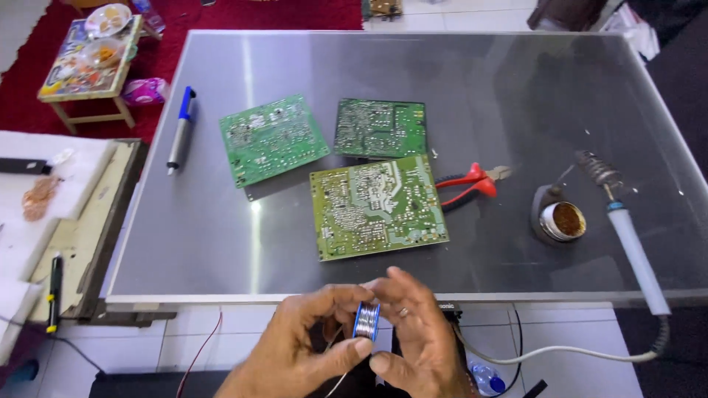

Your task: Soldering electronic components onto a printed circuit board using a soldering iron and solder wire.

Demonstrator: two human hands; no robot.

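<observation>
Grey and glossy, a wide flat panel with a pale metal rim [413, 298] serves as the work surface, lying over a white tiled floor with a red carpet [221, 15] beyond its far edge. Off the far left corner stands a small wooden stool with a colourful patterned top [88, 70], holding bowls.

Largest on the panel is a yellow-green square circuit board [377, 208], solder side up, near the middle. Behind it to the left lies a lighter green circuit board [271, 138], tilted, and just beside that a dark green circuit board [380, 127]. Red-handled cutting pliers [466, 185] lie to the right of the yellow-green board, their handles touching its edge. Along the right side rests a soldering iron with a pale blue-grey handle [633, 247], its metal tip on a coiled stand, its cable trailing off the near edge. Near it sits a small round tin of brown flux [564, 221]. Far left lies a silver desoldering pump with a blue cap [180, 129].

Below the near edge, the left hand [302, 343] and the right hand [417, 335] together grasp a small spool of silvery solder wire [366, 320], pinched between fingers and thumbs, a thin strand trailing down from it.
</observation>
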